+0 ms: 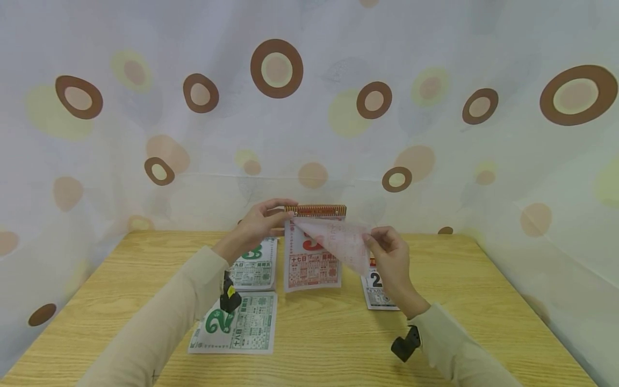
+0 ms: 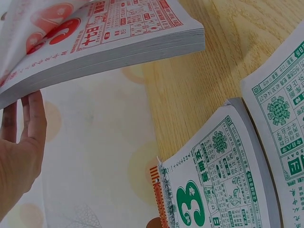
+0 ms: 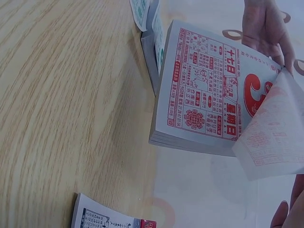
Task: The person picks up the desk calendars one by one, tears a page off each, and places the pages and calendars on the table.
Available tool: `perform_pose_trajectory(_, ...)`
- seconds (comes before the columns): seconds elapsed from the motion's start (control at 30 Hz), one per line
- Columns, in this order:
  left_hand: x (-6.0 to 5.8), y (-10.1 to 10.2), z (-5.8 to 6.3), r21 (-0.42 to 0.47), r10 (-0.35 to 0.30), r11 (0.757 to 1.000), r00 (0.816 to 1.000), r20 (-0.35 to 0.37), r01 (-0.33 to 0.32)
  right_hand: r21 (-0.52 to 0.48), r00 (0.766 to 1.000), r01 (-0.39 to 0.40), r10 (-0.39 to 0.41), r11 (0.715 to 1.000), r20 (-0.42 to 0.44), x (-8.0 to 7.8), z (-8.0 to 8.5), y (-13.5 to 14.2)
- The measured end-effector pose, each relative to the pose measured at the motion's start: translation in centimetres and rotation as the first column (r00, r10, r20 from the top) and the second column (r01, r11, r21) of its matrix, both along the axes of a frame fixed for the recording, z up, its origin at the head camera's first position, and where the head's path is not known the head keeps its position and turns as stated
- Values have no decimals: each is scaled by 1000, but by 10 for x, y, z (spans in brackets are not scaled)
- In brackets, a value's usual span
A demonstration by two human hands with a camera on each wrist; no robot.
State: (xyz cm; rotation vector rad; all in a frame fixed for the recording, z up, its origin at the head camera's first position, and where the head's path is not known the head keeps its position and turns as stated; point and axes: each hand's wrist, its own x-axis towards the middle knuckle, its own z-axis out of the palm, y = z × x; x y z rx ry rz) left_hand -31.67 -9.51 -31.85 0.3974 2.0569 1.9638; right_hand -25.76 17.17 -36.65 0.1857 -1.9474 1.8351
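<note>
A thick tear-off calendar pad with red print and a striped top binding is held up above the table, roughly upright. My left hand grips its upper left corner, thumb in front and fingers behind. Between the thumb and fingers of my right hand is the edge of the thin top sheet. That sheet is pulled diagonally to the right, baring a red-numbered page beneath. It still meets the pad near the upper left corner, by the left thumb. In the right wrist view, the right hand shows only at the lower right edge.
Left of the pad lies a green-printed calendar pad. Nearer on the wooden table is a green sheet marked 2, turned sideways. A smaller black-numbered calendar lies under the right hand. Behind hangs a patterned curtain.
</note>
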Motion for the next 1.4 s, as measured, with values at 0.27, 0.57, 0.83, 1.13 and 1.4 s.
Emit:
perform_pose_trajectory(0.27,-1,0,0,4,2,1000,1000,2,-2,9,1000,-4,5,1000,-6,0,0,1)
perform_pose_trajectory(0.57,0,1,0,-2,2,1000,1000,4,-2,-2,1000,6,-6,1000,24,-2,1,2)
perform_pose_trajectory(0.83,-1,-3,-1,-22,11,1000,1000,-12,-11,22,998,46,-47,999,31,-4,3,7)
perform_pose_trajectory(1.13,-1,-4,-4,-32,-5,999,1000,-9,5,12,997,42,-43,999,61,-3,5,8)
perform_pose_trajectory(1.4,-1,-7,-4,29,-12,999,1000,-24,13,-44,996,73,-71,996,57,-5,8,14)
